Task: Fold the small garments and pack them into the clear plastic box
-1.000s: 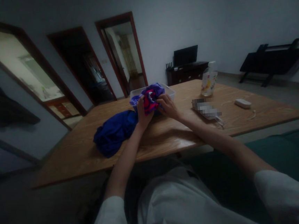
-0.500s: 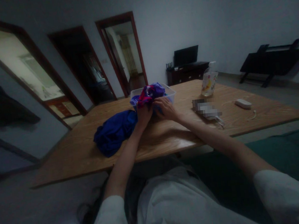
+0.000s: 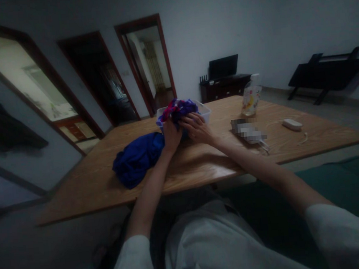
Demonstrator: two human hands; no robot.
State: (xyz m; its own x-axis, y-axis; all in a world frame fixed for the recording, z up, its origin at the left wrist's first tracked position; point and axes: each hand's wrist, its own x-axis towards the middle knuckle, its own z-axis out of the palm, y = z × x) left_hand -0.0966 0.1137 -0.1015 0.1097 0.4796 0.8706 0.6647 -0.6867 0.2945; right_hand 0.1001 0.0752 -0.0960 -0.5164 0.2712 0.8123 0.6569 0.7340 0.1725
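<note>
Purple-and-pink cloth (image 3: 178, 108) bunched, crumpled, gripped by both hands over clear tub (image 3: 205, 112)

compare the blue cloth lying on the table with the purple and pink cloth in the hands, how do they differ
The blue cloth is one plain dark blue; the purple and pink cloth is patterned. The blue cloth lies bunched on the table, untouched; the patterned one is gripped by the left hand and right hand over a clear tub. Both are crumpled.

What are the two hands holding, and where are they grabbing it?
Both hands hold the purple and pink cloth at its near, lower edge: the left hand grips the left side, the right hand the right side, at the clear bin.
</note>
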